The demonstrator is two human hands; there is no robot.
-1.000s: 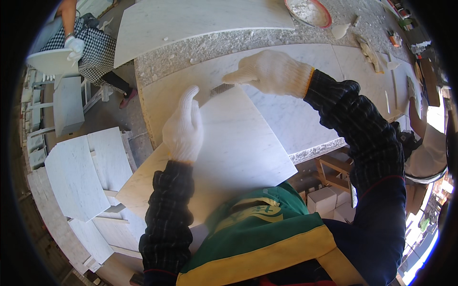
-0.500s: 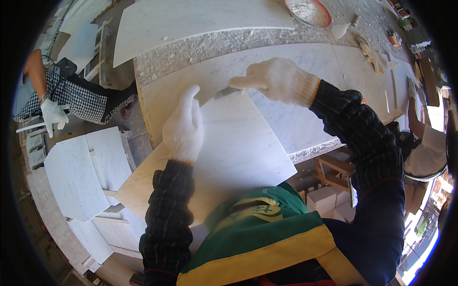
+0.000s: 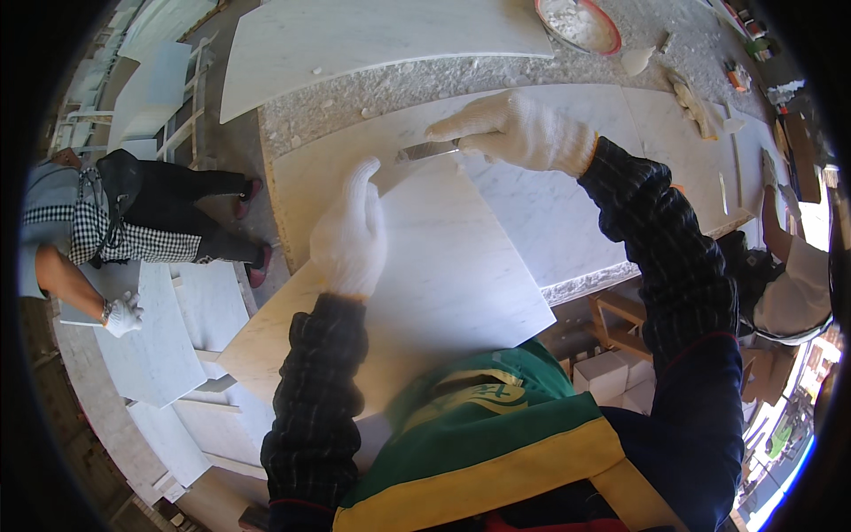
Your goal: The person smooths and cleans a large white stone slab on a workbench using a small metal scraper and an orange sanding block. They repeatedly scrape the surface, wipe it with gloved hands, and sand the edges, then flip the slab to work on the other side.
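My left hand [image 3: 350, 232], in a white knit glove, rests flat on the left edge of a pale marble slab [image 3: 443, 275] that tilts up toward my body. My right hand [image 3: 514, 133], also gloved, is closed on a flat metal blade [image 3: 425, 151] whose tip lies at the slab's far corner. Under the slab lies a larger marble sheet [image 3: 567, 222] on the workbench.
A red-rimmed bowl [image 3: 578, 22] with white pieces stands at the far side of the bench. Small tools [image 3: 696, 102] lie to the right. A person in a checked apron [image 3: 106, 230] walks at left beside stacked marble tiles [image 3: 151, 346]. Another person [image 3: 789, 284] crouches at right.
The person at left has moved forward along the floor, nearer to the stacked tiles. My right hand and blade have shifted slightly along the slab's far corner; my left hand stays put.
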